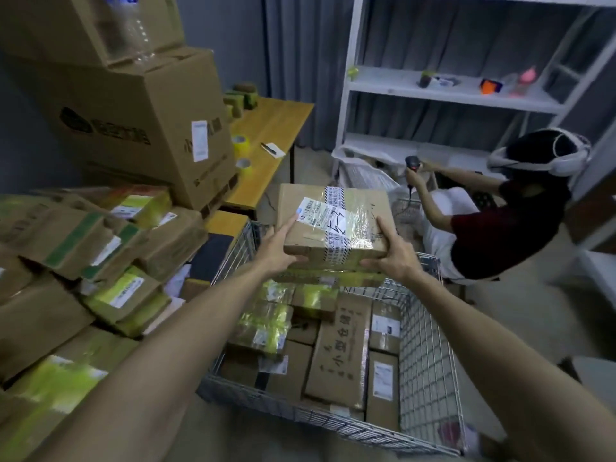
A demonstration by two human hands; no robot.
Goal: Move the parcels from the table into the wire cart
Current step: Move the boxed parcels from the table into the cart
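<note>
left hand [279, 252]: on the near-left corner of the parcel [333, 225], index finger stretched flat up onto the white label, thumb tucked along the bottom front edge. So it's clamped between finger and thumb.
right hand [394, 255]: same deal on the near-right corner, thumb up over the top edge, the other fingers curled under the front. Both hands are pinching the box, neither is spread loose.
parcel: brown cardboard, clear tape over the label, a band of printed tape across it and some black marker scribble. It's roughly level, top face tipped a bit toward me.
where it is: over the far end of the wire cart [430, 345], right above a box with yellow-green tape [330, 279]. Can't tell if it's touching that one or just above it.
cart contents: already a bunch of flat boxes [340, 348] packed side by side in there.
pile [100, 248]: loads more parcels heaped on my left, just beside the cart.
big cartons [140, 121]: stacked behind the pile.
wooden table [270, 128]: further back, tape rolls [240, 141] on it.
other person [500, 235]: crouched past the cart by the white shelf [450, 91], holding a scanner [412, 160].
</note>
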